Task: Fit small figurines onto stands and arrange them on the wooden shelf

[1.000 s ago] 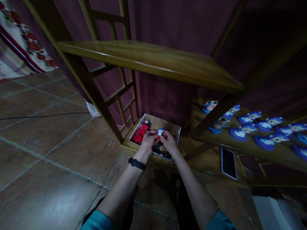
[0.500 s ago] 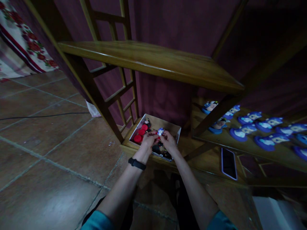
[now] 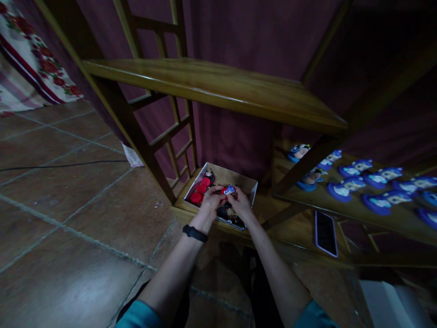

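Both my left hand (image 3: pixel 212 200) and my right hand (image 3: pixel 241 202) are closed on one small blue-and-white figurine (image 3: pixel 229 189), with red showing at its lower part. They hold it between the fingertips, just over a shallow white cardboard box (image 3: pixel 239 175). Inside the box, red round pieces (image 3: pixel 196 197) lie to the left, a dark figurine (image 3: pixel 209 174) stands in the far corner, and several dark figurines (image 3: pixel 229 215) lie near the front. My hands hide the middle of the box. A black band (image 3: pixel 195 233) is around my left wrist.
The box stands on the low board of a wooden shelf unit, under an upper shelf (image 3: pixel 211 86). Several blue-and-white figurines (image 3: pixel 344 187) stand on the shelf to the right. Below them lies a phone (image 3: pixel 326 233). A black cable (image 3: pixel 64 166) crosses the tiled floor on the left.
The figurine has tipped in my fingers, its blue top now turned to the right. My hands and the box have stayed in nearly the same place.
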{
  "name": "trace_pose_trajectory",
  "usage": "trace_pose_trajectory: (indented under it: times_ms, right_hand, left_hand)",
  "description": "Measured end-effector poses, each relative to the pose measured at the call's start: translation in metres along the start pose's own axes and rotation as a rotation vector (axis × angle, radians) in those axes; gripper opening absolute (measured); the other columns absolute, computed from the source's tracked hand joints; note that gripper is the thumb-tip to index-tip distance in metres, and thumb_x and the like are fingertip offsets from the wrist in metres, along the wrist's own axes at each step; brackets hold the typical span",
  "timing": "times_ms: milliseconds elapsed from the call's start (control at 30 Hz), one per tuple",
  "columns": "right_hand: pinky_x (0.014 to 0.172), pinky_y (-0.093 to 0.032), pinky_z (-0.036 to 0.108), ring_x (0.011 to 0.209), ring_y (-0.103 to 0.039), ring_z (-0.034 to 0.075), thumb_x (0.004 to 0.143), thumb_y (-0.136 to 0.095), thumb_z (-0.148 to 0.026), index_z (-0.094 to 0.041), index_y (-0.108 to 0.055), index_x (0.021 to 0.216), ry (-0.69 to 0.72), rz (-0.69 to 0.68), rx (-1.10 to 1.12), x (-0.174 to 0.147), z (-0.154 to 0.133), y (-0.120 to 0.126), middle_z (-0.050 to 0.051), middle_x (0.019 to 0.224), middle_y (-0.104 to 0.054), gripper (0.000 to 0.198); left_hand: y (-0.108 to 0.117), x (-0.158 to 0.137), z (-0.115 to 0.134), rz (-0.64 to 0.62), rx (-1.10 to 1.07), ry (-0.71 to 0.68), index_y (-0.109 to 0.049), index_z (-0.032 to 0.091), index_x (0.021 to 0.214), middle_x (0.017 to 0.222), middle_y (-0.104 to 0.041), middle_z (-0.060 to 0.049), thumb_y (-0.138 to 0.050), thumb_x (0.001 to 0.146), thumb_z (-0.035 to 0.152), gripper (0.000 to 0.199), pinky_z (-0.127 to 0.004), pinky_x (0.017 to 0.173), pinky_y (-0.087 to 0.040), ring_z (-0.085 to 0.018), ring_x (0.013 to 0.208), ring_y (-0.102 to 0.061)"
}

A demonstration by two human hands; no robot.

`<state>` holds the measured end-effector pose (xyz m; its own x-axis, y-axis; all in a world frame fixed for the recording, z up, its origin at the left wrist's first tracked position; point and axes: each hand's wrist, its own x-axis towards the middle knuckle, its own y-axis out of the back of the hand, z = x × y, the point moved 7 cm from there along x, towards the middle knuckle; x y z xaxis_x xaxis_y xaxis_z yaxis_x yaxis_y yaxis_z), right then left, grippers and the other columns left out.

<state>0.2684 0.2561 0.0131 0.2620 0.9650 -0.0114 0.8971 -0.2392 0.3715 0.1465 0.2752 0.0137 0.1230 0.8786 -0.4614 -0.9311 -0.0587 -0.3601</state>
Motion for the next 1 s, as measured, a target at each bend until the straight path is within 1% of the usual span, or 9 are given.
trace_pose_trajectory:
  times_ms: [133,300,433,567,767,1000]
  right_hand:
    - [0.081,-0.049,0.033,0.085,-0.064,0.016,0.079,-0.053,-0.028,-0.026,-0.056,0.107,0.006,-0.001,0.002,0.0003,0.0,-0.0007,0.002,0.098,-0.067,0.029]
    - [0.083,-0.049,0.033,0.087,-0.064,0.016,0.078,-0.053,-0.027,-0.025,-0.054,0.11,-0.009,-0.005,0.0,0.0021,0.0036,-0.0017,0.002,0.1,-0.067,0.032]
    - [0.082,-0.049,0.032,0.087,-0.064,0.016,0.079,-0.053,-0.027,-0.026,-0.056,0.107,0.015,-0.01,0.022,0.0016,0.0016,-0.0023,0.001,0.098,-0.067,0.028]
    - [0.082,-0.049,0.033,0.086,-0.064,0.016,0.079,-0.053,-0.026,-0.026,-0.056,0.106,0.027,0.005,0.032,0.0003,-0.0017,-0.0006,0.001,0.097,-0.067,0.027]
    - [0.081,-0.049,0.032,0.086,-0.064,0.017,0.079,-0.053,-0.027,-0.026,-0.056,0.105,0.002,0.004,0.003,-0.0006,-0.0035,0.0014,0.002,0.098,-0.067,0.027]
    - [0.081,-0.049,0.031,0.086,-0.063,0.016,0.078,-0.053,-0.028,-0.025,-0.056,0.103,0.008,0.02,0.001,-0.0016,-0.0062,0.0034,0.001,0.096,-0.066,0.026]
  left_hand:
    - [0.0003,0.0004,-0.0005,0.007,-0.005,0.018,-0.06,0.014,0.081,0.065,-0.062,-0.001,-0.064,0.054,0.0,0.03,-0.018,0.05,-0.046,-0.009,0.052,-0.058]
    - [-0.0004,0.0002,0.0,-0.004,-0.001,0.015,-0.06,0.014,0.081,0.064,-0.062,-0.001,-0.065,0.055,0.002,0.029,-0.017,0.047,-0.044,-0.008,0.05,-0.057]
    - [0.0009,0.0015,-0.0007,0.01,-0.004,0.003,-0.06,0.013,0.082,0.064,-0.062,-0.001,-0.065,0.055,0.001,0.03,-0.018,0.048,-0.044,-0.008,0.05,-0.057]
    - [-0.0009,0.003,-0.001,-0.012,-0.02,0.003,-0.061,0.012,0.076,0.064,-0.062,-0.002,-0.067,0.054,0.002,0.025,-0.018,0.049,-0.044,-0.008,0.05,-0.057]
    - [-0.0035,0.0021,0.0009,-0.046,-0.019,-0.002,-0.064,0.012,0.07,0.062,-0.062,-0.002,-0.066,0.055,0.003,0.017,-0.017,0.049,-0.043,-0.007,0.05,-0.056]
    - [-0.0013,0.0044,0.0004,-0.054,-0.048,-0.046,-0.064,0.012,0.075,0.067,-0.064,-0.003,-0.066,0.053,0.001,0.025,-0.019,0.052,-0.044,-0.009,0.053,-0.057]
